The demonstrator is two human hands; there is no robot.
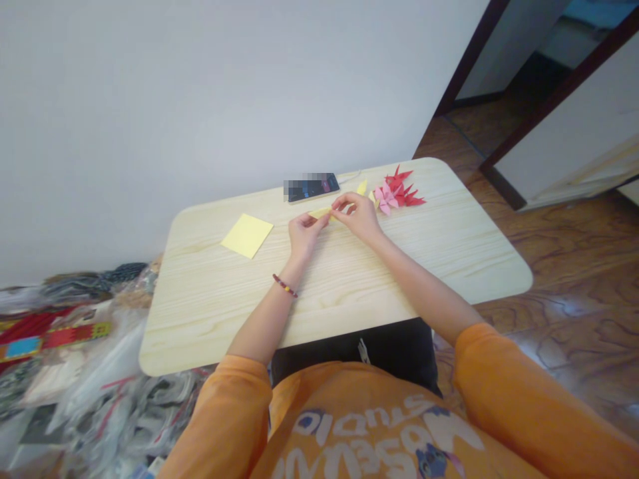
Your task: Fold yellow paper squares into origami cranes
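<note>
Between my two hands is a small folded piece of yellow paper (320,213), pinched over the middle of the table's far half. My left hand (304,234) grips its left part with thumb and fingers. On its right end, the thumb and index finger of my right hand (360,214) close together. The paper's exact folds are partly hidden by my fingers. Just beyond my right hand lie folded paper flowers: a pink one (386,197), red ones (405,189) and a yellow one (362,187), partly covered by the hand.
A yellow square paper stack (247,235) lies left on the pale wooden table (210,299). A phone (313,188) with a white cable rests at the back edge, near the wall. Plastic-wrapped items (114,372) crowd the floor at left; a doorway (499,80) stands at right.
</note>
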